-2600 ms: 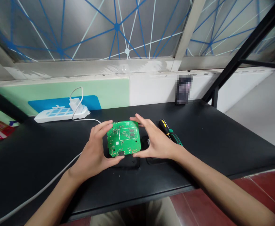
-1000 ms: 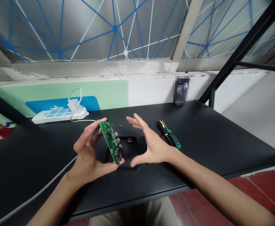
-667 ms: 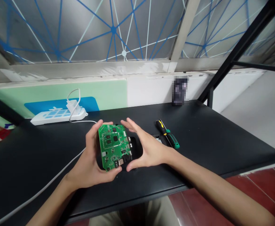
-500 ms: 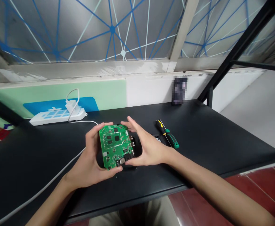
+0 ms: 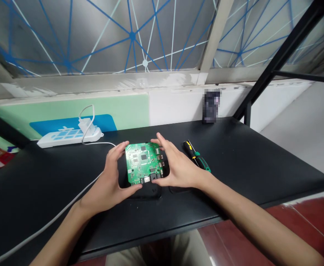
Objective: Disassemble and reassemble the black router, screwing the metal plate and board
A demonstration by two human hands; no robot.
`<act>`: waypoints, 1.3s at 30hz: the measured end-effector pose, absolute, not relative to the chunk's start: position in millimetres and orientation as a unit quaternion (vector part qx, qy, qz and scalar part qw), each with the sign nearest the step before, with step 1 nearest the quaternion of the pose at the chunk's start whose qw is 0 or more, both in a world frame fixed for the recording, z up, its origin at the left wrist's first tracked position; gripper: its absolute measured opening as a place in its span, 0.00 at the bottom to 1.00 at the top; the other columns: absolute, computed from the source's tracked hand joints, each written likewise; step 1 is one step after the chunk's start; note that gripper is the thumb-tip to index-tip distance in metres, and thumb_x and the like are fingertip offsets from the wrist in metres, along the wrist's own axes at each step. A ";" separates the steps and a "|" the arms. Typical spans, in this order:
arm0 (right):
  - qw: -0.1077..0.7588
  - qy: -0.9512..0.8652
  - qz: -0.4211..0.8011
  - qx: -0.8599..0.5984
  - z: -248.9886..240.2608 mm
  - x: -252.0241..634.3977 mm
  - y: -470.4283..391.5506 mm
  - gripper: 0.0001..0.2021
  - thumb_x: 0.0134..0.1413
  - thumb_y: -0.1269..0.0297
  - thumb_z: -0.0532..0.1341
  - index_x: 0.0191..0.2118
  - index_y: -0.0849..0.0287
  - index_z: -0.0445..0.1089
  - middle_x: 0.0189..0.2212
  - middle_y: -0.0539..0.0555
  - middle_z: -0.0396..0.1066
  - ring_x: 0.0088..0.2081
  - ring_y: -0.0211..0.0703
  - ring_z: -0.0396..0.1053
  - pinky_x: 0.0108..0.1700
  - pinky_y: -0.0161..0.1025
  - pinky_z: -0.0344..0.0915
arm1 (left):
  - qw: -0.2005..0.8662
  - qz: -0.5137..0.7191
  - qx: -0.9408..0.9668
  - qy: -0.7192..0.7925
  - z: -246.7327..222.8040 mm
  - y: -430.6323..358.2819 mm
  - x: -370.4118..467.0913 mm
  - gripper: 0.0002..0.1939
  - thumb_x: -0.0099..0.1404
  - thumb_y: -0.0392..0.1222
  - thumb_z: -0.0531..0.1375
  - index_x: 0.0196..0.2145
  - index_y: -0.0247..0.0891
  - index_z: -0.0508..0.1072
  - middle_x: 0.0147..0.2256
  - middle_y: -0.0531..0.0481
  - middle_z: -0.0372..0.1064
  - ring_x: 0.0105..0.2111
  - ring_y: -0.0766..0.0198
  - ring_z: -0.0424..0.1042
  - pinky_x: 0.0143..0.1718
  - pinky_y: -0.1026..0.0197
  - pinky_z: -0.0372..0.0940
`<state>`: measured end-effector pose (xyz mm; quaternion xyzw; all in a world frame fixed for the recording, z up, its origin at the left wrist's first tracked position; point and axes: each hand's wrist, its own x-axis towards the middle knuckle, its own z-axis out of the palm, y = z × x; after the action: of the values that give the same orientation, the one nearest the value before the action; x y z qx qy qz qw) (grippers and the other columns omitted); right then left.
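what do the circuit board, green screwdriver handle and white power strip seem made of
Circuit board: probably fibreglass laminate, glossy green coating; light glares off its face.
Screwdriver handle: likely plastic, green with black parts, maybe rubber; too small to be sure.
Power strip: apparently moulded plastic; its white casing looks smooth.

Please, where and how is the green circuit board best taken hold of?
Probably by its outer edges, from left and right, as the left hand and right hand hold it: the green circuit board looks flat, small components dot the visible face, and connectors line the right edge.
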<state>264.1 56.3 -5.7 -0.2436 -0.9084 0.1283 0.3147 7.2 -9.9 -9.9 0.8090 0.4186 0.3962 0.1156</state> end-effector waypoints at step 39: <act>0.293 -0.896 0.252 -0.218 3.4 283.7 63.9 0.45 0.56 0.61 0.65 0.73 0.51 0.40 0.69 0.61 0.57 0.68 0.53 0.60 0.65 0.60 0.64 | 0.294 0.384 0.771 0.415 5.1 -11.2 -3.9 0.48 0.55 0.37 0.72 0.66 0.49 0.50 0.67 0.39 0.51 0.66 0.42 0.56 0.67 0.35 0.54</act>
<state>283.7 63.9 3.4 -0.2182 -0.8962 0.2522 0.2927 -3.9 -11.2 5.1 0.7707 0.4147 0.3839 0.2945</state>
